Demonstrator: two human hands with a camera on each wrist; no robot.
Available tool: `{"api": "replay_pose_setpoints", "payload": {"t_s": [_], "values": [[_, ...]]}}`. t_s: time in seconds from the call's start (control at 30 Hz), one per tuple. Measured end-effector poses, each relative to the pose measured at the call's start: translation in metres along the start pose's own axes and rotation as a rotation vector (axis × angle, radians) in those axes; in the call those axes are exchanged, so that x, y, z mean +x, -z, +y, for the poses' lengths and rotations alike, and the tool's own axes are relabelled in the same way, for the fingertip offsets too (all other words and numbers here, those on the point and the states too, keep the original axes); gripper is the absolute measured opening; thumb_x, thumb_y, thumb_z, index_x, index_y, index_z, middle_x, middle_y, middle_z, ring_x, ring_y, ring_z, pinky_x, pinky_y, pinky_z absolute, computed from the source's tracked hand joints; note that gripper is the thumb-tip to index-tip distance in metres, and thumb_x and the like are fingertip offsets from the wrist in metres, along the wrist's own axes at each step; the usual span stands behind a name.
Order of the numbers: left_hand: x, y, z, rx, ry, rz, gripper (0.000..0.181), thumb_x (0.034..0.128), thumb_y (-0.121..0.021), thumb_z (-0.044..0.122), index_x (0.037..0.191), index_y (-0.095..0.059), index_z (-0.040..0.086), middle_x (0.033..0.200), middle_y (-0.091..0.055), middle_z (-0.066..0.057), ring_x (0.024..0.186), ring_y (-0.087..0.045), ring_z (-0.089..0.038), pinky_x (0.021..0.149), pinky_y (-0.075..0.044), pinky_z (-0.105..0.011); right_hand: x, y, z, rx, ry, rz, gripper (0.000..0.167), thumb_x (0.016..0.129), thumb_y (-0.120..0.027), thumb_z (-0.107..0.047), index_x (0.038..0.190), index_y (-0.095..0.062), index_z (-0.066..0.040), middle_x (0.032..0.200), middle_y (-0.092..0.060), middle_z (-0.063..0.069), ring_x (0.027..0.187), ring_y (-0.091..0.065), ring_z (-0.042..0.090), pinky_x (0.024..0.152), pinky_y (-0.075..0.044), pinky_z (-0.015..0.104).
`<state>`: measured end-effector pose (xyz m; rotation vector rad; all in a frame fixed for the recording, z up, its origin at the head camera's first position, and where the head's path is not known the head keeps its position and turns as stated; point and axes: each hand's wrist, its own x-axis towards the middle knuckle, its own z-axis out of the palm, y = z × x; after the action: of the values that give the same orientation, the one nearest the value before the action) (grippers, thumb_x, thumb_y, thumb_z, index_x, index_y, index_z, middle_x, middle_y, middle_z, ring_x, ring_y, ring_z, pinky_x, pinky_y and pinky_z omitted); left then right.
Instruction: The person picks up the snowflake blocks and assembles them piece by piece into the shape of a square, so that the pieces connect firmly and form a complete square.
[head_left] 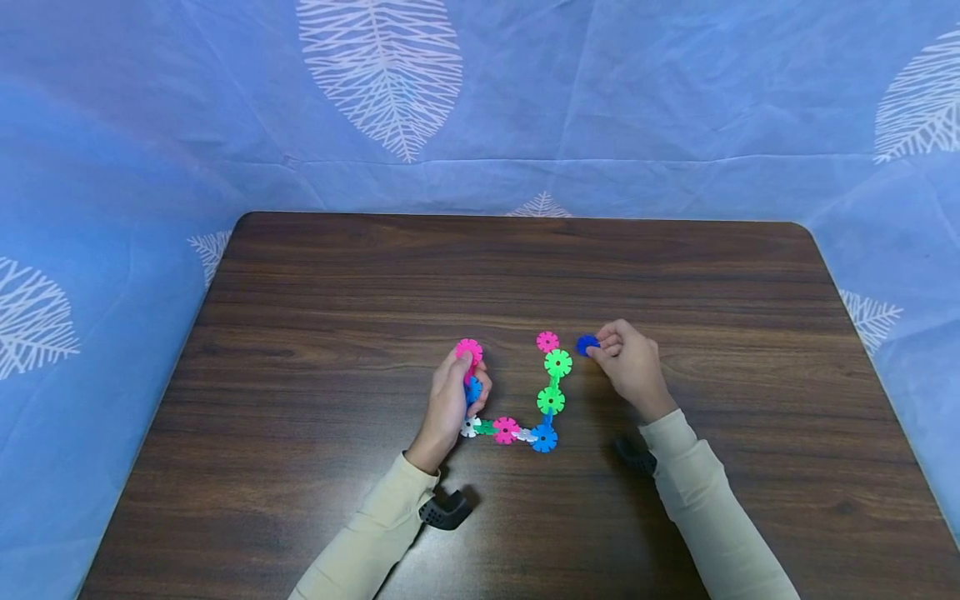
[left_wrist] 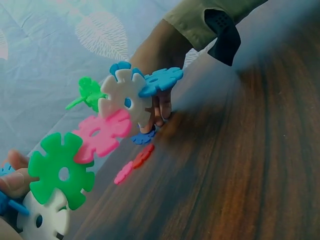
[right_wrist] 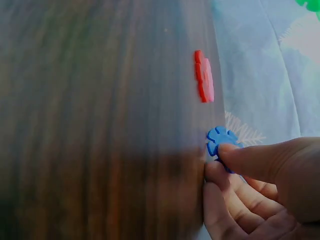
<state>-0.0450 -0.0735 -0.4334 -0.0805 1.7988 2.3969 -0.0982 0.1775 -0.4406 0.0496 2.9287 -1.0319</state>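
Observation:
My left hand grips one end of a chain of interlocking notched plastic discs, near a pink disc and a blue disc. From there the chain bends through a pink disc to a light-blue disc, then away to a green disc. In the left wrist view, the chain's green disc appears raised over the table. My right hand pinches a dark blue disc between thumb and fingers, to the right of the chain's green end.
A loose pink disc lies on the brown wooden table just beyond the chain's end, with a red disc against it in the right wrist view. Blue leaf-patterned cloth surrounds the table. Black wrist straps are worn on both arms.

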Motion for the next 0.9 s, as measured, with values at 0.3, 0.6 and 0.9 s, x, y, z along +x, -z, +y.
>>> {"api": "replay_pose_setpoints", "payload": {"t_s": [0.3, 0.6, 0.9], "values": [[0.001, 0.0, 0.0, 0.001, -0.02, -0.001, 0.026, 0.1014, -0.028, 0.017, 0.083, -0.042, 0.005, 0.054, -0.045, 0.001, 0.039, -0.033, -0.005, 0.036, -0.024, -0.018, -0.006, 0.015, -0.001, 0.108, 0.123, 0.131, 0.02, 0.086, -0.068, -0.004, 0.103, -0.064, 0.005, 0.082, -0.069, 0.017, 0.059, -0.058, -0.004, 0.059, -0.046, 0.01], [0.0, 0.001, -0.003, 0.009, -0.076, -0.039, 0.023, 0.1011, -0.03, 0.02, 0.088, -0.042, 0.004, 0.06, -0.048, 0.0, 0.039, -0.032, -0.005, 0.036, -0.025, -0.017, -0.016, 0.034, -0.028, 0.531, 0.224, 0.186, 0.019, 0.088, -0.062, 0.001, 0.102, -0.062, 0.014, 0.077, -0.067, 0.01, 0.056, -0.062, 0.002, 0.05, -0.051, 0.016], [0.0, 0.002, -0.003, 0.018, -0.112, -0.052, 0.023, 0.1013, -0.03, 0.019, 0.096, -0.042, -0.001, 0.062, -0.046, -0.003, 0.04, -0.032, -0.006, 0.036, -0.025, -0.018, -0.033, 0.035, -0.063, 0.823, 0.223, 0.09, 0.024, 0.087, -0.062, 0.005, 0.104, -0.058, 0.021, 0.073, -0.069, -0.003, 0.055, -0.064, 0.008, 0.049, -0.05, 0.017]]}}
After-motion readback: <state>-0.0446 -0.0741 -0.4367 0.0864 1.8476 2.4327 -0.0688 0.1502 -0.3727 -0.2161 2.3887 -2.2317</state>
